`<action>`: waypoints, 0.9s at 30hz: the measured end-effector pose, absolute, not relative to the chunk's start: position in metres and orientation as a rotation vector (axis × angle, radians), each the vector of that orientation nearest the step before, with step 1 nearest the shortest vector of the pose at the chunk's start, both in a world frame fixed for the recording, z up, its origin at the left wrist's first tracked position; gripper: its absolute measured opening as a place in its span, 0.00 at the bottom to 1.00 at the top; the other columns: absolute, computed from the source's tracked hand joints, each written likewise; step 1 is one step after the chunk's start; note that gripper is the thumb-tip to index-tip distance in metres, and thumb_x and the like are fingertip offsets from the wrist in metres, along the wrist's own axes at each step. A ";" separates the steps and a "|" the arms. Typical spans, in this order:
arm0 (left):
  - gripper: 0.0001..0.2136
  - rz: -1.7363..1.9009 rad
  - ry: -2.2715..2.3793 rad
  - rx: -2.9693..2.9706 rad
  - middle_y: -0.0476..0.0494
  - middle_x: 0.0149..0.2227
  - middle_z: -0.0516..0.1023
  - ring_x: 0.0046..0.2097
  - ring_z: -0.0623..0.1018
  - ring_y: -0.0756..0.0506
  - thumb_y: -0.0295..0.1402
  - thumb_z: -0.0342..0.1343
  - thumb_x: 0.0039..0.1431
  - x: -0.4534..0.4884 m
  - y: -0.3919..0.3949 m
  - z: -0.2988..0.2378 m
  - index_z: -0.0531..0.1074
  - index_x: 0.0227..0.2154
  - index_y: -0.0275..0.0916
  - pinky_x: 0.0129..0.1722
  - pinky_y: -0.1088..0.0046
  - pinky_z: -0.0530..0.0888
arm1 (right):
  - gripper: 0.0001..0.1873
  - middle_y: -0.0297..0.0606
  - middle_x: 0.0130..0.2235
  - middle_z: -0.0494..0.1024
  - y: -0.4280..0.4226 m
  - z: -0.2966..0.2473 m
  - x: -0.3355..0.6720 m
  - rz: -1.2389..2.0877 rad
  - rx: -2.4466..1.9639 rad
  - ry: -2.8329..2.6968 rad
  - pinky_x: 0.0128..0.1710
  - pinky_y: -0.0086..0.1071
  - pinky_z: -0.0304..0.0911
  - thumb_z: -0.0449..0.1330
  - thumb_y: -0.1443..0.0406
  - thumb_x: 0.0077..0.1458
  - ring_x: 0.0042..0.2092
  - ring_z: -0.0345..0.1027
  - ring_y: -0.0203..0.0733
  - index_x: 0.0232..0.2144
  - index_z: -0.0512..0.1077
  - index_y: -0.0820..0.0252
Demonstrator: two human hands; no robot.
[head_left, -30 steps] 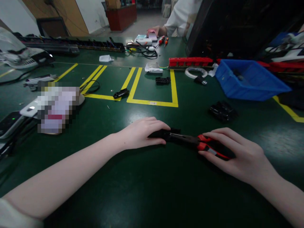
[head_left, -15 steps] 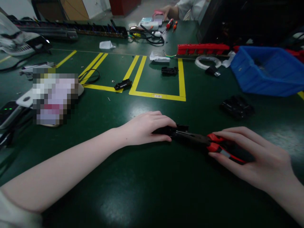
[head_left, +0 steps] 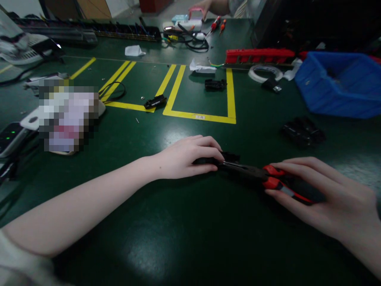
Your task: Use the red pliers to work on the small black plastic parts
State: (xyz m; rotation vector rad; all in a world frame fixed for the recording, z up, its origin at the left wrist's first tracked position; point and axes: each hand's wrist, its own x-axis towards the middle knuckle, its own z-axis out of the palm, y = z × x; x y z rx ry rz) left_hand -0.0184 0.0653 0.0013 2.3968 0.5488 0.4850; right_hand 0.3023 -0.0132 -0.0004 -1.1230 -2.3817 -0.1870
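Observation:
My left hand (head_left: pixel 195 157) is closed on a small black plastic part (head_left: pixel 231 157) over the green tabletop. Most of that part is hidden beneath my fingers. In my right hand (head_left: pixel 330 198) is a pair of long-nose pliers (head_left: pixel 253 171) with red and black handles. The pliers point left, and their tips meet the black part beside my left fingertips. Whether the jaws grip it I cannot tell.
A blue bin (head_left: pixel 342 91) stands at the right, with a pile of black parts (head_left: pixel 303 131) in front. More black parts (head_left: pixel 155 102) lie by the yellow tape (head_left: pixel 205 117). A blurred-out phone-like object (head_left: pixel 73 123) is at left. Another person's hand (head_left: pixel 202 10) shows at the back.
The view has shifted slightly, so most things sit a little higher and to the right. My hands keep nearly the same hold on the black part and pliers.

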 end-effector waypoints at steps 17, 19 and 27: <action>0.09 0.473 0.616 2.303 0.40 0.50 0.79 0.51 0.77 0.43 0.31 0.60 0.67 -0.017 0.066 0.005 0.73 0.49 0.37 0.51 0.64 0.75 | 0.15 0.42 0.41 0.79 -0.010 0.002 0.305 -0.185 -1.112 -2.443 0.34 0.36 0.69 0.62 0.55 0.63 0.37 0.76 0.45 0.47 0.74 0.58; 0.09 0.470 0.609 2.304 0.40 0.51 0.79 0.51 0.77 0.43 0.31 0.60 0.67 -0.017 0.066 0.005 0.73 0.48 0.37 0.51 0.64 0.74 | 0.15 0.42 0.41 0.79 -0.009 0.001 0.305 -0.179 -1.113 -2.436 0.34 0.36 0.69 0.63 0.55 0.63 0.37 0.76 0.45 0.47 0.74 0.57; 0.08 0.462 0.561 2.369 0.38 0.55 0.76 0.56 0.76 0.41 0.31 0.56 0.70 -0.018 0.066 0.003 0.75 0.48 0.38 0.56 0.61 0.73 | 0.15 0.43 0.40 0.78 -0.008 0.000 0.305 -0.194 -1.084 -2.464 0.30 0.35 0.67 0.63 0.57 0.63 0.37 0.75 0.45 0.48 0.74 0.59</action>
